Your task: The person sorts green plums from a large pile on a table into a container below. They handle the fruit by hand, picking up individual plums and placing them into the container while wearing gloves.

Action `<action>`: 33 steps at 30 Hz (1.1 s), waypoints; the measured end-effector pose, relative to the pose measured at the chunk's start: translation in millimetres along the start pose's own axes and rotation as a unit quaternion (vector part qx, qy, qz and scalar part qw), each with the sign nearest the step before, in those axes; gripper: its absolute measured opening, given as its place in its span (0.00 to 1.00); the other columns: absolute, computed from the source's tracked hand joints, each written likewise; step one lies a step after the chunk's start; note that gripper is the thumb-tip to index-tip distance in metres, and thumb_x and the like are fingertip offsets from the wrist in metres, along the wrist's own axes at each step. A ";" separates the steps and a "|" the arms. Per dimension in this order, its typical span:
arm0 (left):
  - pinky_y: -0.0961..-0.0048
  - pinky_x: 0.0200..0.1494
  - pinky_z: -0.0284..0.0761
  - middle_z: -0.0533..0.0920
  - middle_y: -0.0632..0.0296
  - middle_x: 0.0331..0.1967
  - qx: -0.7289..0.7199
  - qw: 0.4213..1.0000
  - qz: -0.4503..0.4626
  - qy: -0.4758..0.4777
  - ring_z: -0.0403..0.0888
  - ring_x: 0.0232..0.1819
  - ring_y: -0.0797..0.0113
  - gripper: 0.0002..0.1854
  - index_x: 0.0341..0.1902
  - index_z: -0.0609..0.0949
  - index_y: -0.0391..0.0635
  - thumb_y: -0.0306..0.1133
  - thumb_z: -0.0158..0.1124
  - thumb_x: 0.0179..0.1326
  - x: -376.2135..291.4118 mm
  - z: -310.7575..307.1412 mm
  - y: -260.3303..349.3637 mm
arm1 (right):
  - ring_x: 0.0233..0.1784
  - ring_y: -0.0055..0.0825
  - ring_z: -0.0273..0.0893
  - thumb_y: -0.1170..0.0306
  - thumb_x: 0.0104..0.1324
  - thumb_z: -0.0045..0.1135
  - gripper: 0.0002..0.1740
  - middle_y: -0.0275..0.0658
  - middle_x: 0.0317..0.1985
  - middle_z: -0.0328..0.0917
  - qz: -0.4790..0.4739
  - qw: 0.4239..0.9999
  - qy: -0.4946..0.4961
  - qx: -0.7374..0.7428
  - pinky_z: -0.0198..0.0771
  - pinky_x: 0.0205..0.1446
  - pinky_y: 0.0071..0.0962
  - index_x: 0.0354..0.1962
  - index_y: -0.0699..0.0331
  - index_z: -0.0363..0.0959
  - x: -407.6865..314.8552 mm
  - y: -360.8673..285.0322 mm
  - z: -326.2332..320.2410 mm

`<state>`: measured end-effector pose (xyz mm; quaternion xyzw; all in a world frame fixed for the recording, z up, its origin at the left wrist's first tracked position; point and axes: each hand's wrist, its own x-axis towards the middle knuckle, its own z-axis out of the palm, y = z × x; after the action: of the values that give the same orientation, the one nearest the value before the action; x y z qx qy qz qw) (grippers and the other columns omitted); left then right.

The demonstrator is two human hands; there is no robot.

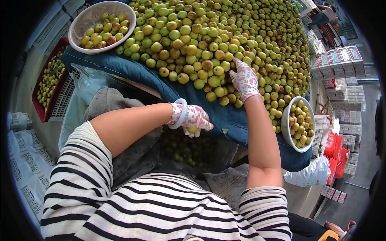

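Note:
My left hand (pixel 196 119), in a floral-print glove with a pale bangle (pixel 180 114) at the wrist, is shut on a yellow-green jujube (pixel 192 129). It hangs in front of the near edge of a broad heap of jujubes (pixel 208 48). On that heap rests my right hand (pixel 245 79), in a matching glove, index finger and thumb reaching among the fruit. Its palm side is hidden, so whether it grips a jujube does not show. The fruit ranges from green to brown-red. Below my left hand, more jujubes (pixel 187 153) lie in a dark space between my knees.
A padded blue cloth (pixel 229 120) edges the heap. On it stand a white colander (pixel 75 33) at the left and a white basket (pixel 285 120) at the right, both holding jujubes. A red crate (pixel 37 102) of fruit is far left. Stacked boxes (pixel 340 61) line the right.

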<state>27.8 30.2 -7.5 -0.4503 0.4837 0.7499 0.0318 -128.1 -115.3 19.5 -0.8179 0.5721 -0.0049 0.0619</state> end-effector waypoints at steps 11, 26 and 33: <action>0.74 0.30 0.82 0.84 0.54 0.33 -0.278 0.951 0.131 0.029 0.83 0.28 0.67 0.17 0.55 0.78 0.37 0.36 0.57 0.70 7.9 -6.8 -0.8 | 0.48 0.35 0.77 0.70 0.64 0.51 0.30 0.55 0.57 0.72 -0.002 0.439 -0.151 0.886 0.74 0.54 0.34 0.64 0.68 0.61 -84.8 70.4 0.4; 0.79 0.28 0.79 0.82 0.57 0.38 -0.361 0.898 0.239 -0.078 0.81 0.30 0.71 0.22 0.53 0.76 0.47 0.52 0.61 0.67 10.6 -2.1 3.9 | 0.64 0.27 0.70 0.73 0.66 0.57 0.26 0.37 0.62 0.74 -0.104 0.756 -0.182 0.620 0.63 0.70 0.30 0.63 0.65 0.70 -133.2 18.3 -14.1; 0.79 0.19 0.78 0.79 0.63 0.26 -0.254 0.965 0.067 0.021 0.80 0.22 0.71 0.16 0.42 0.76 0.46 0.47 0.62 0.67 17.0 1.5 4.0 | 0.58 0.29 0.77 0.76 0.67 0.55 0.18 0.39 0.53 0.81 0.013 0.885 0.091 0.456 0.67 0.67 0.27 0.55 0.63 0.78 -79.7 83.6 23.7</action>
<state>14.8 22.6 -16.5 -0.4253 0.3072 0.8390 -0.1442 -231.9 -66.6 -7.9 -0.6882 0.5203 -0.3389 0.3752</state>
